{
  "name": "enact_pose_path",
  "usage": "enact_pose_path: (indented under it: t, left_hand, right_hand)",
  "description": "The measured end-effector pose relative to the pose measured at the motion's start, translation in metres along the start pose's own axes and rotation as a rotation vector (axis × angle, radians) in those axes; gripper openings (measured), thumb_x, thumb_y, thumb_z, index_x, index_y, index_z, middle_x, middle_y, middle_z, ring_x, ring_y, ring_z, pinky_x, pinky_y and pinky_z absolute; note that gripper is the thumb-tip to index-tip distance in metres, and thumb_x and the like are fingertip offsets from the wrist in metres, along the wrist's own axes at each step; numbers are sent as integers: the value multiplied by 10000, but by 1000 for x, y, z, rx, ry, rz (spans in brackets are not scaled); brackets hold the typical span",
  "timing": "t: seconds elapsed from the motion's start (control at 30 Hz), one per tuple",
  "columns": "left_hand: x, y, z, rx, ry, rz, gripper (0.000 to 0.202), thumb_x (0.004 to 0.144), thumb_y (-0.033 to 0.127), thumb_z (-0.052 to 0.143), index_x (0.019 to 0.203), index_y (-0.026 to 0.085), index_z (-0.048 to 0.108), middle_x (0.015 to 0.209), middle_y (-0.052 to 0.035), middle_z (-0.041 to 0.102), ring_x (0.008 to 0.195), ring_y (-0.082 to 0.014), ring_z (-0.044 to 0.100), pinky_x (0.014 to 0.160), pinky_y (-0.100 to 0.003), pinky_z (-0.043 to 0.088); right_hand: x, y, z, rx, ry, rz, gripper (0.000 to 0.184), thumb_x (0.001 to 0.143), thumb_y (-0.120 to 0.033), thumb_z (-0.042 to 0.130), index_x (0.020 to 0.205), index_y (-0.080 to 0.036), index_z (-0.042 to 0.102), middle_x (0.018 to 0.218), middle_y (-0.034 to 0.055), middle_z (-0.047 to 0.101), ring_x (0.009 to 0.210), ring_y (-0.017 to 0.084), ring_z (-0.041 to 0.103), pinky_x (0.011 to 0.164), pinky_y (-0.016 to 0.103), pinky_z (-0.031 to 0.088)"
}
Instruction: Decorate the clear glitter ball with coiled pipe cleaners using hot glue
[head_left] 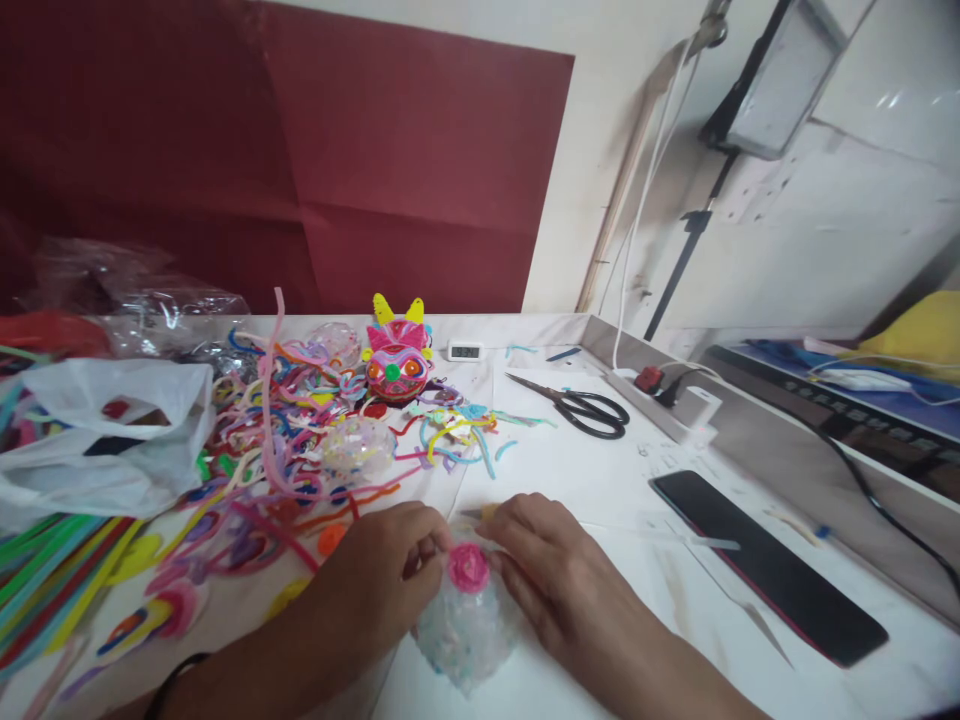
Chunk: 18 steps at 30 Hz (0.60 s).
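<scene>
A clear ball filled with pale flecks [466, 640] rests on the white table [600, 480] close to me, with a pink coiled rosette [469, 567] on its top. My left hand [375, 580] is closed, its fingertips pinching the left side of the rosette. My right hand [551, 570] curls against the ball's right side, fingers pressed together on it. A yellowish stick tip [487, 512] pokes out just behind the right hand's fingers.
Tangled coloured pipe cleaners [300, 430] cover the left half, with a white plastic bag [97, 430] and straight stems [45, 580]. A finished pink lion head [397, 360], black scissors [589, 408], a small clock [465, 351], and a black phone [765, 565] lie around.
</scene>
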<state>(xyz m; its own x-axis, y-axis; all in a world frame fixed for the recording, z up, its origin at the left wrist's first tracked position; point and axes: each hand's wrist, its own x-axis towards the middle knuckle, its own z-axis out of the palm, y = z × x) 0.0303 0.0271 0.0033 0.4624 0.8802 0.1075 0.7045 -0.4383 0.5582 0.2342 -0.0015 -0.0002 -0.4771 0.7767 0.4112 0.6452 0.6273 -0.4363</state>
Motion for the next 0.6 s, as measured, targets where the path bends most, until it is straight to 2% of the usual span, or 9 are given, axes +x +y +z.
enact_pose_path:
  t: [0.23, 0.4, 0.53, 0.6]
  left_hand:
    - [-1, 6, -3, -15, -36, -17, 124, 812, 217, 522, 749, 190, 625, 667, 20, 577, 618, -141, 536, 584, -245, 365]
    - [-4, 6, -4, 28, -51, -9, 78, 732, 251, 633, 786, 200, 610, 756, 15, 581, 708, -170, 551, 664, -281, 404]
    - [-5, 4, -4, 17, -57, 73, 213, 649, 201, 654, 846, 214, 574, 1013, -29, 622, 969, -231, 571, 834, -332, 439]
    - [-6, 5, -5, -2, -95, 60, 291, 630, 197, 660, 908, 220, 577, 1089, -38, 634, 1036, -246, 573, 884, -343, 446]
  right_hand:
    - [-1, 1, -9, -66, -80, 5, 163, 938, -162, 519, 1040, -189, 643, 1047, 75, 652, 970, 225, 598, 853, 418, 522]
    - [-21, -1, -5, -221, 48, -51, 317, 906, -257, 582, 1200, -141, 614, 1135, 125, 682, 993, 261, 646, 836, 422, 581]
    - [-40, -3, 15, -430, 192, -121, 504, 874, -395, 615, 1212, -22, 581, 1092, 209, 702, 955, 324, 680, 771, 441, 610]
    - [-47, -3, 28, -472, 226, -118, 586, 826, -453, 668, 1203, -13, 576, 1064, 217, 705, 899, 331, 692, 740, 432, 616]
